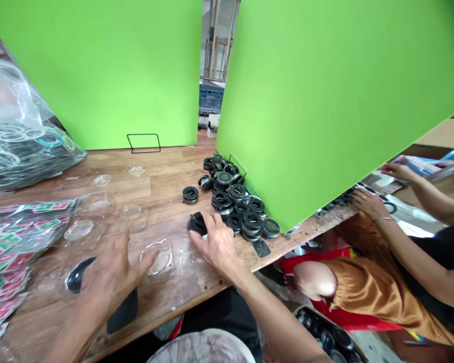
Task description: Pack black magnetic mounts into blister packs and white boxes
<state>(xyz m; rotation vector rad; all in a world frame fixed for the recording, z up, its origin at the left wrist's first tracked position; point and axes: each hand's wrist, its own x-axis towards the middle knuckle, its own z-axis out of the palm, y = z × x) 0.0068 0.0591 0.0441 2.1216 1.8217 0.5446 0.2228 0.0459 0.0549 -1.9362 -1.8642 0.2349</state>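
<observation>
My right hand (220, 241) grips a black round spool-like part (197, 223) at the tabletop, thumb and fingers around its edge. Beside it lies a pile of similar black round parts (234, 194), with one single part (190, 195) apart from the rest. My left hand (111, 269) is open, fingers spread, over the left of the table. Between the hands sits a clear plastic blister shell (157, 257). A glossy dark rounded object (77, 275) is partly hidden behind my left hand, and a flat black piece (123, 311) shows below it.
More clear shells (79, 230) lie across the wooden table (166, 171). Red and green printed cards (20, 247) and a bag of rings (15, 141) occupy the left. Green panels (136, 70) stand behind. At right, a co-worker's hands (369, 201) are over a bench.
</observation>
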